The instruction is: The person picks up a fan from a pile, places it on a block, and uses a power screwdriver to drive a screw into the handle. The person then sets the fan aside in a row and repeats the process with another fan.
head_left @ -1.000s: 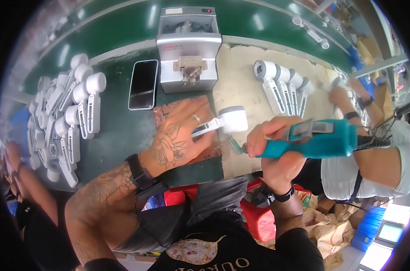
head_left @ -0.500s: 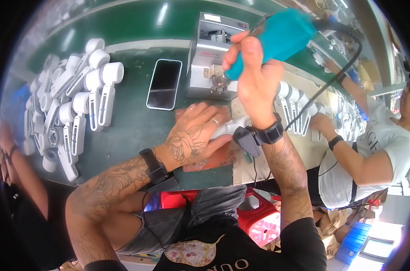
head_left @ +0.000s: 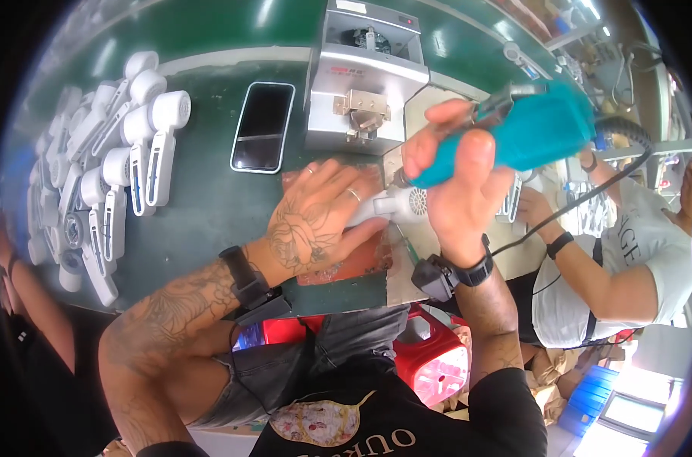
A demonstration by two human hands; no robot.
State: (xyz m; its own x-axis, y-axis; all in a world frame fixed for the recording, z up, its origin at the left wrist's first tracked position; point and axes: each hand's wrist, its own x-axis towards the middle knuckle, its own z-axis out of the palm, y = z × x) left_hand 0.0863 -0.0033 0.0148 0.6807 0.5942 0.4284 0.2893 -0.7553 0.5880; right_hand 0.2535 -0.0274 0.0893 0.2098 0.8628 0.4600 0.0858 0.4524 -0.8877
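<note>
My left hand (head_left: 313, 218) is closed over the handle of a white handheld fan (head_left: 401, 203), pressing it down on a reddish-brown mat (head_left: 351, 268). The fan's round grille head sticks out to the right of my fingers. In my right hand (head_left: 468, 194) is a teal electric screwdriver (head_left: 529, 135), its body tilted and its cable running off to the right. The driver's tip end points left, just above the fan; whether it touches is hard to tell. Behind my hands stands a grey metal screw feeder (head_left: 361, 80) with a small bracket on its front.
Many white handheld fans (head_left: 125, 164) are heaped at the left of the green table (head_left: 201, 228). A phone (head_left: 263, 128) lies between heap and feeder. At the right, a co-worker's hand (head_left: 540, 209) is near more fans. A red stool (head_left: 431, 358) stands below the table edge.
My right hand has brought the screwdriver from the feeder's front bracket toward me, to the fan. My left hand keeps its hold on the fan. The whole view has shifted slightly.
</note>
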